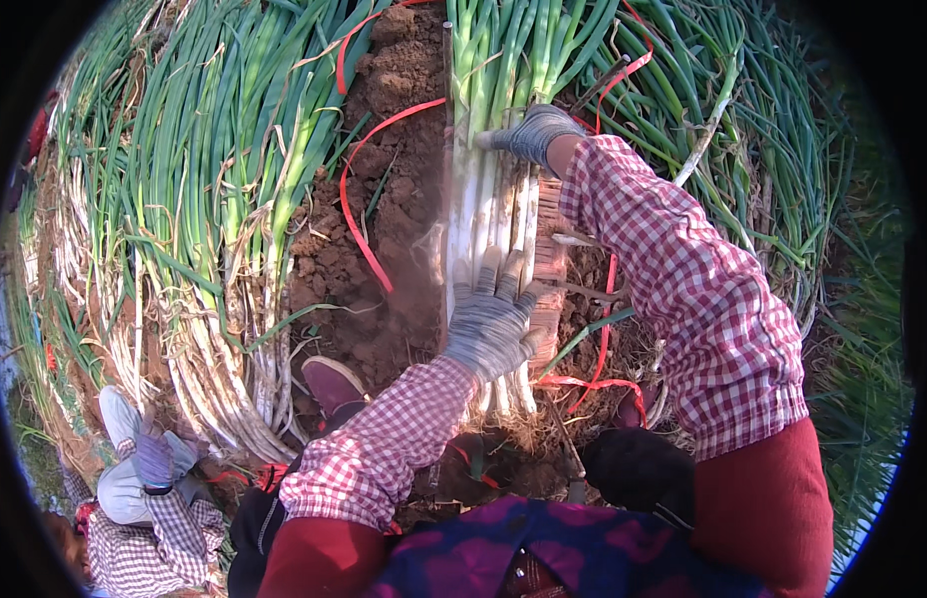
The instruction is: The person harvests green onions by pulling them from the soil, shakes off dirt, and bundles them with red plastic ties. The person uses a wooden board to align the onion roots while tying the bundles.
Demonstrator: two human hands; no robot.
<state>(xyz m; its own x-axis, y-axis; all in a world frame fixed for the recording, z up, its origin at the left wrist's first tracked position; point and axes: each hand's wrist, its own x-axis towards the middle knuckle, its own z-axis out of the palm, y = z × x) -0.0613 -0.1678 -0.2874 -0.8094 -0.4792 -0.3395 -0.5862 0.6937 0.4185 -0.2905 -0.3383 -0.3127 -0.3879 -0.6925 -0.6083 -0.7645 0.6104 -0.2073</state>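
Note:
A row of long green onions [493, 198] lies on a ridged reddish board [549, 261] in front of me. Their white stalks point towards me and the roots [519, 422] hang near my lap. My left hand [497, 321], in a grey striped glove, rests flat on the lower stalks with its fingers spread. Across the upper stalks, just below the green leaves, lies my right hand [534, 138] in a matching glove. One of its digits stretches left over the stalks; how its other fingers sit is hard to make out.
Large piles of green onions flank me on the left [202, 187] and right [702, 119]. Red plastic straps [351, 202] lie on the brown soil [392, 179]. Thin sticks [447, 67] stand beside the board. A co-worker [146, 501] crouches at lower left.

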